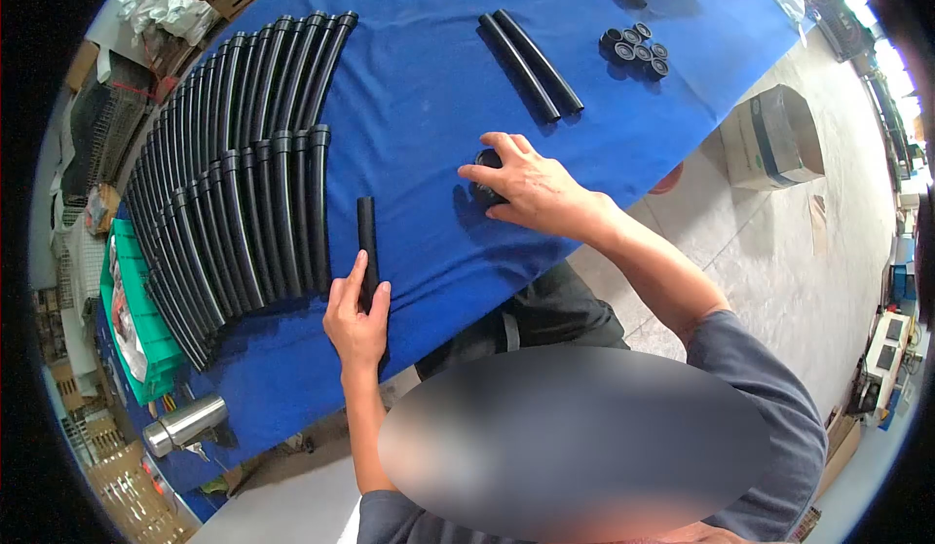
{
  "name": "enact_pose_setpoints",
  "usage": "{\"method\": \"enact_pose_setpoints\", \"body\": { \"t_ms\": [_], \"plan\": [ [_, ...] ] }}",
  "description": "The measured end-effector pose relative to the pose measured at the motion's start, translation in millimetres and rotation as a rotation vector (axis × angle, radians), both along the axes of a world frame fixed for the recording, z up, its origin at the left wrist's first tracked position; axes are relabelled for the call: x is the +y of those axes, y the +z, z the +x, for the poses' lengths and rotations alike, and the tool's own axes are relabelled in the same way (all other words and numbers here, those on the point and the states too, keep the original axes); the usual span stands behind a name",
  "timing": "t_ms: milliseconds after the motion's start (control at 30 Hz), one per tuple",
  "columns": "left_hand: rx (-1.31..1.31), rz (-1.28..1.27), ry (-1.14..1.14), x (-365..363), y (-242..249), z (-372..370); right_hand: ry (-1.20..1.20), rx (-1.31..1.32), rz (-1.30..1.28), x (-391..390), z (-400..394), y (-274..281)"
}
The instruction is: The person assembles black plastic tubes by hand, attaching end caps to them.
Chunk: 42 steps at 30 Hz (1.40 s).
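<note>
The tube (366, 242) lies on the blue table (429, 106) with its long axis running twelve to six, its near end pinched in the left hand (357, 315), while the right hand (531, 188), at two o'clock, cups a black cap (484, 176).

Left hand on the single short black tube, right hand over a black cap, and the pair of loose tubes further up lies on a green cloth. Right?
Not quite: the head view shows the pair of tubes lying on the blue cloth, not green. The left hand on the short tube and right hand over the cap are correct.
</note>
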<state>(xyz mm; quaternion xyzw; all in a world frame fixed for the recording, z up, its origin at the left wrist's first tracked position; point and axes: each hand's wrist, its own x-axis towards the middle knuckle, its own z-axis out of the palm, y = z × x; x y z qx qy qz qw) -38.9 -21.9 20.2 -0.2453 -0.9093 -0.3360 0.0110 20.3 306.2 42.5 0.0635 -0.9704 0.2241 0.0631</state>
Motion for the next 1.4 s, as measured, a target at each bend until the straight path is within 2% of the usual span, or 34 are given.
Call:
{"method": "enact_pose_setpoints", "body": {
  "t_ms": [67,167,400,467,500,600,767,900,1000,1100,1200,1267,1333,1367,1400],
  "plan": [
    [-0.013,-0.005,0.007,-0.1,1.8,0.0,0.025,-0.079,-0.012,1.1,-4.4,0.6],
    [-0.022,0.001,0.015,0.6,2.3,0.2,0.056,-0.061,-0.021,6.8,-15.3,3.5],
    [0.0,0.022,0.005,1.7,-0.5,-0.2,-0.149,-0.06,0.038,26.3,-88.9,7.8],
    [0.002,0.024,0.01,0.5,-2.8,-0.2,-0.151,0.057,0.074,38.1,-106.5,-7.3],
    [-0.001,0.015,0.012,-0.4,-3.4,-0.4,-0.167,0.015,0.071,40.3,-111.0,-9.6],
    [-0.008,-0.019,0.025,2.0,1.3,-0.4,-0.197,-0.153,0.038,41.7,-111.9,-4.0],
    [-0.024,-0.006,0.015,1.1,-0.5,0.1,-0.151,-0.209,0.108,42.5,-111.2,2.7],
    [0.029,-0.005,-0.009,0.9,-1.6,-1.0,-0.185,-0.024,0.221,46.0,-95.5,6.0],
    [-0.019,0.003,-0.004,1.2,-1.7,-0.2,-0.275,0.313,0.127,38.6,-79.4,25.0],
    [-0.05,-0.009,0.011,1.3,-1.9,-0.1,-0.316,0.601,-0.278,18.6,-60.6,46.9],
    [-0.048,0.005,-0.01,1.0,-4.4,0.1,-0.121,0.61,-0.345,-4.3,-36.1,27.7],
    [-0.036,0.049,-0.021,-0.7,-5.8,-1.6,0.038,0.442,-0.371,-25.9,-33.0,1.4],
    [0.048,-0.037,-0.024,3.4,2.3,-2.0,0.025,0.227,-0.335,-48.5,-27.8,-20.1],
    [0.0,-0.079,0.009,3.0,3.1,-1.1,0.029,0.207,-0.396,-57.0,-26.0,-29.8],
    [0.064,-0.061,-0.023,1.6,-1.3,-2.5,0.035,0.181,-0.459,-63.9,-22.0,-37.2]
  ]
}}
